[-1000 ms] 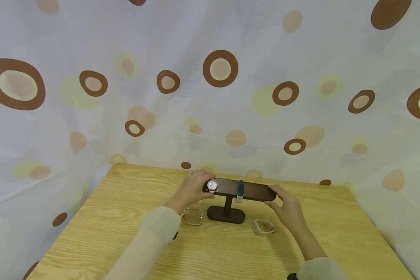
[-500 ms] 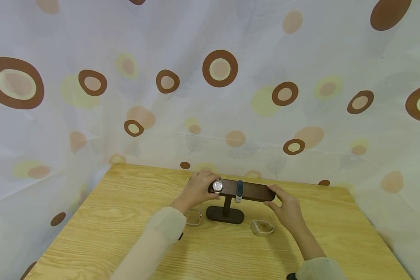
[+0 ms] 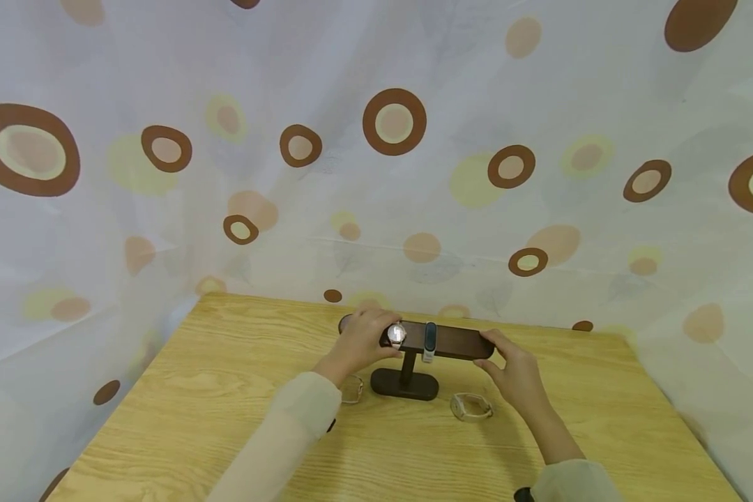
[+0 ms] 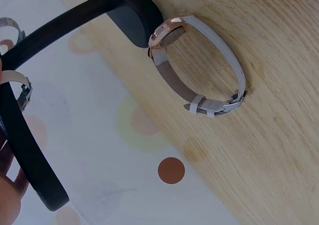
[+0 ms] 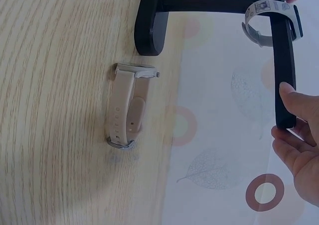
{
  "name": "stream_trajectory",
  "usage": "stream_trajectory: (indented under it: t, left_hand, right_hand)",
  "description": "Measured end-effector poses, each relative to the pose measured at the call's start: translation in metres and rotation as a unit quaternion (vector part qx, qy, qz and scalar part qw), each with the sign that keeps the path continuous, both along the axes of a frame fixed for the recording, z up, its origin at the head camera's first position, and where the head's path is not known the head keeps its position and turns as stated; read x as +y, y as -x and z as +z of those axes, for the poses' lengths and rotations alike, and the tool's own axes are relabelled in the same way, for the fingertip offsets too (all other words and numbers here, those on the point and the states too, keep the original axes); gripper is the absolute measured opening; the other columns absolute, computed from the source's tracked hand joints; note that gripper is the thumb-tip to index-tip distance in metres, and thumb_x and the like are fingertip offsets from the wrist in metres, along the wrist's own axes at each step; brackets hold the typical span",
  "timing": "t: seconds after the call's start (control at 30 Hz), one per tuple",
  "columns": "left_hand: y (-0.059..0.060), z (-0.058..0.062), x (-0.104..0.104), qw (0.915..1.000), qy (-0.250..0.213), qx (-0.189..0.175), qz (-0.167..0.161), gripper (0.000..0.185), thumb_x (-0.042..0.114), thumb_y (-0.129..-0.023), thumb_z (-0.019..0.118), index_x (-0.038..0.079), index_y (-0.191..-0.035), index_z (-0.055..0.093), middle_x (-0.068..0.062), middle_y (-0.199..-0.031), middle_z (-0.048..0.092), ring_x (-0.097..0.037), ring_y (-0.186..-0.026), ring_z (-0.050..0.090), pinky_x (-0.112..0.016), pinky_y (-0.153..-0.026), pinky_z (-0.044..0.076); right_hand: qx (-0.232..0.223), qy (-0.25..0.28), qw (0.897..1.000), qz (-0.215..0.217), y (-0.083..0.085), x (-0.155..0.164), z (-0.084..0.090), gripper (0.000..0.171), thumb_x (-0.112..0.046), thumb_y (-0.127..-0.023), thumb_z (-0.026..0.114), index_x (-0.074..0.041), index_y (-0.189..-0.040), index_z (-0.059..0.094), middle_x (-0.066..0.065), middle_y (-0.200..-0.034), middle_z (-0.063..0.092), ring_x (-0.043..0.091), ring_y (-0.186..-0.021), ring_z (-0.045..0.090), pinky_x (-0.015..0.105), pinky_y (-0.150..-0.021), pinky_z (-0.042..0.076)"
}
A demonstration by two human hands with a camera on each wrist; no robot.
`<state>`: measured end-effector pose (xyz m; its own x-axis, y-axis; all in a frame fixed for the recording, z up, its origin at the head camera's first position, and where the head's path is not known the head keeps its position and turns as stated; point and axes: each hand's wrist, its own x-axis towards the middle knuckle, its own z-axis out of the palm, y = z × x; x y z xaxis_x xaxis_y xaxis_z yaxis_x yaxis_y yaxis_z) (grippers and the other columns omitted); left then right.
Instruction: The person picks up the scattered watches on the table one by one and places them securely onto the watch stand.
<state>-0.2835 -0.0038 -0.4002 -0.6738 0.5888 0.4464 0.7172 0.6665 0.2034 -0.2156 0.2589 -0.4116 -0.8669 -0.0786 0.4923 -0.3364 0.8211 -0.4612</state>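
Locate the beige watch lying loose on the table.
In the head view the beige watch lies flat on the table, right of the stand base and just under the right hand; the right wrist view shows it apart from the base.

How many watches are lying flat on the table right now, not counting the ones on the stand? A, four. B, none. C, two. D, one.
C: one watch lies on the table near the right hand, another watch lies by the left hand's sleeve, both beside the foot of the stand.
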Motion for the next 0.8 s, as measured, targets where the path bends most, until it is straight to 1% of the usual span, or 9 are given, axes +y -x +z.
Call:
stream_trajectory:
  t: [0.13,0.2,0.47,0.57,0.7,0.8]
  left_hand:
    - [-0.0010,0.0003,0.0013,1.0000,-0.003,0.007,0.001,0.059,0.033,-0.068,0.081,0.008,-0.118,0.061,-0.006,-0.115,0.065,-0.021,-0.107,0.059,-0.042,-0.105,0.038]
    - [-0.0014,0.0004,0.0021,1.0000,-0.006,0.004,0.001,0.060,0.033,-0.068,0.081,0.008,-0.118,0.061,-0.006,-0.116,0.065,-0.021,-0.108,0.059,-0.042,-0.105,0.037]
    - [-0.0025,0.0011,0.0056,0.9999,0.003,0.008,0.007,0.060,0.035,-0.069,0.080,0.009,-0.119,0.060,-0.005,-0.117,0.064,-0.020,-0.109,0.059,-0.042,-0.100,0.041]
    - [-0.0035,0.0018,0.0055,0.9999,0.007,0.002,0.011,0.059,0.034,-0.069,0.080,0.010,-0.119,0.060,-0.004,-0.118,0.064,-0.020,-0.110,0.058,-0.042,-0.102,0.039]
    - [-0.0050,0.0032,0.0041,0.9997,0.020,-0.008,0.011,0.058,0.032,-0.073,0.078,0.012,-0.123,0.058,-0.002,-0.123,0.061,-0.023,-0.118,0.052,-0.045,-0.107,0.033]
    - [-0.0061,0.0028,0.0024,0.9998,0.017,0.005,-0.001,0.058,0.031,-0.075,0.077,0.013,-0.126,0.056,-0.004,-0.128,0.058,-0.026,-0.122,0.049,-0.047,-0.107,0.032]
  right_hand:
    - [-0.001,-0.001,1.000,-0.001,-0.0001,0.0003,0.0004,0.049,0.001,-0.074,0.073,0.005,-0.120,0.057,0.026,-0.123,0.057,0.043,-0.112,0.055,0.051,-0.090,0.049]
    - [-0.002,-0.002,1.000,-0.001,-0.0001,0.0002,0.0005,0.049,0.001,-0.074,0.073,0.005,-0.120,0.057,0.026,-0.123,0.057,0.043,-0.111,0.055,0.051,-0.089,0.049]
    - [0.007,-0.003,1.000,0.004,0.0007,0.0000,0.0003,0.048,0.001,-0.074,0.073,0.005,-0.119,0.057,0.026,-0.120,0.059,0.042,-0.110,0.057,0.051,-0.088,0.050]
    - [0.010,-0.002,1.000,0.005,0.0007,-0.0003,0.0001,0.048,0.002,-0.073,0.073,0.005,-0.119,0.058,0.025,-0.120,0.059,0.042,-0.109,0.057,0.051,-0.087,0.050]
    - [0.015,0.002,1.000,0.009,0.0004,-0.0010,-0.0007,0.049,0.003,-0.072,0.074,0.006,-0.118,0.058,0.026,-0.119,0.059,0.043,-0.109,0.057,0.050,-0.088,0.050]
    - [0.021,0.004,1.000,0.009,-0.0001,-0.0012,-0.0013,0.049,0.004,-0.071,0.074,0.007,-0.118,0.058,0.026,-0.119,0.059,0.043,-0.109,0.056,0.050,-0.088,0.050]
